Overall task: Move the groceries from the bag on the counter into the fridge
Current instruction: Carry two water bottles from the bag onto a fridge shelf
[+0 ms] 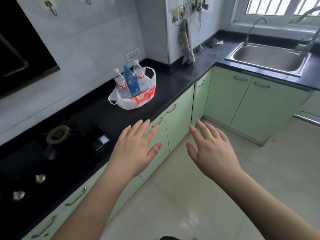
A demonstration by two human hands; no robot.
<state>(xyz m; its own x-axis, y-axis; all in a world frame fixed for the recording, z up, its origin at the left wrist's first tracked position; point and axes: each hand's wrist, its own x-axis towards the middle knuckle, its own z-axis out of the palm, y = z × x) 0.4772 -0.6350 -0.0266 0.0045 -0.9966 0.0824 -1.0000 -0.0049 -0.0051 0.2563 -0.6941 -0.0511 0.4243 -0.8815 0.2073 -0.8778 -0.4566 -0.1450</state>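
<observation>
Ahead on the dark counter [173,84] sits a white plastic bag [136,99], slumped open, with three bottles [132,81] standing upright inside, long axes vertical. Both hands hover well short of it, palms down, fingers spread and holding nothing. Left hand [134,149] lies nearer, the bag straight beyond its fingertips; right hand [210,149] sits further off.

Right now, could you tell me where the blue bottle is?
In the head view, the blue bottle stands upright in the plastic bag on the black counter, between two clear bottles, left of centre.
</observation>
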